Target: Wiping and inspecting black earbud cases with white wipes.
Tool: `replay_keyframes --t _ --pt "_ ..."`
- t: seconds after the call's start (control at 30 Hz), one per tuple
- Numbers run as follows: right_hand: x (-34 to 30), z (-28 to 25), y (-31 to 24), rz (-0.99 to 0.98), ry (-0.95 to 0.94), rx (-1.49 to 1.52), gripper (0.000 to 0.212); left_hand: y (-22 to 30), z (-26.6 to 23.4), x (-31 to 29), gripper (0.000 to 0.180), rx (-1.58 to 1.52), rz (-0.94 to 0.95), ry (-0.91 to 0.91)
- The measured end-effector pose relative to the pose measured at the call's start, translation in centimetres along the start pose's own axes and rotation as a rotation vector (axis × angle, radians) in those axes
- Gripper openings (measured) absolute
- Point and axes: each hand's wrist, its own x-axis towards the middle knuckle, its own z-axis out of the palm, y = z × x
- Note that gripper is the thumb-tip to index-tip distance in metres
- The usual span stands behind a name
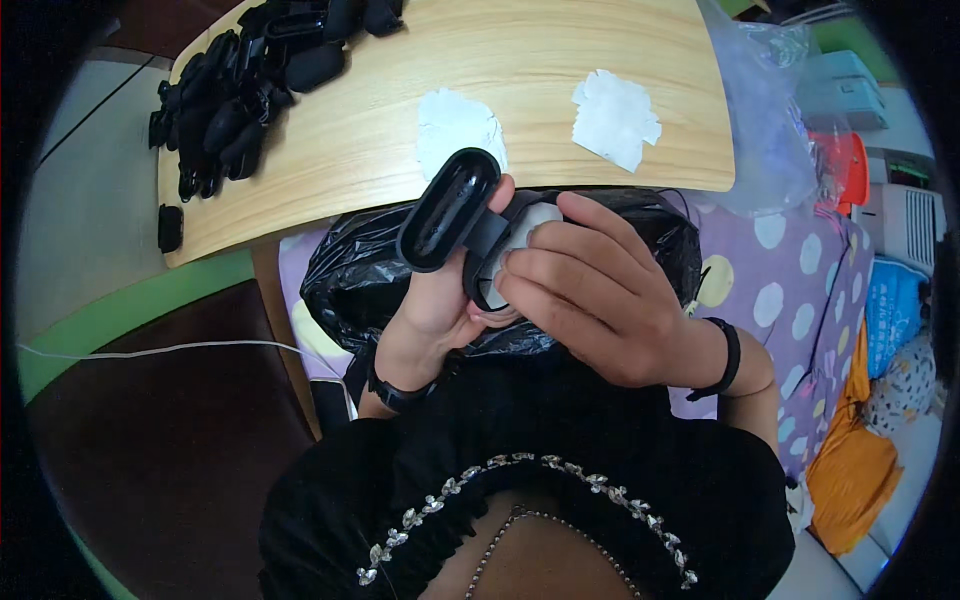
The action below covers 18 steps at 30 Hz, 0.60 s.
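My left hand is closed around a black oval hinged case, held over a black plastic bag. One hollow half tilts up with its glossy inside showing. A narrow black joint links it to the other half, which is partly hidden by my fingers. My right hand has its fingers bent together, pressing a pale white piece against that second half. Whether this piece is paper or cloth I cannot tell.
Two torn white sheets lie on the wooden table. Several black cases are heaped at its far left, one small black piece at the left edge. A clear plastic bag hangs at the right. A brown chair stands left.
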Motion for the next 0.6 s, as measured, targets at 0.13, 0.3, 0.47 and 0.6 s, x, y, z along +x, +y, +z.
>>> replay_keyframes --t 0.13,0.3,0.47,0.6 --pt "-0.2 0.8 0.5 0.039 0.012 0.130 0.024 -0.3 -1.1 0.3 0.038 -0.128 -0.070 -0.049" --pt "-0.2 1.0 0.6 0.059 -0.022 0.098 0.022 -0.2 -1.4 0.3 0.037 0.019 -0.034 0.038" --pt "0.2 1.9 0.1 0.021 -0.109 -0.142 0.025 0.2 -3.0 0.1 0.035 -0.014 -0.035 -0.148" --pt "1.1 1.7 0.8 -0.016 -0.270 -0.082 0.028 0.1 -1.7 -0.5 0.033 0.070 -0.041 0.209"
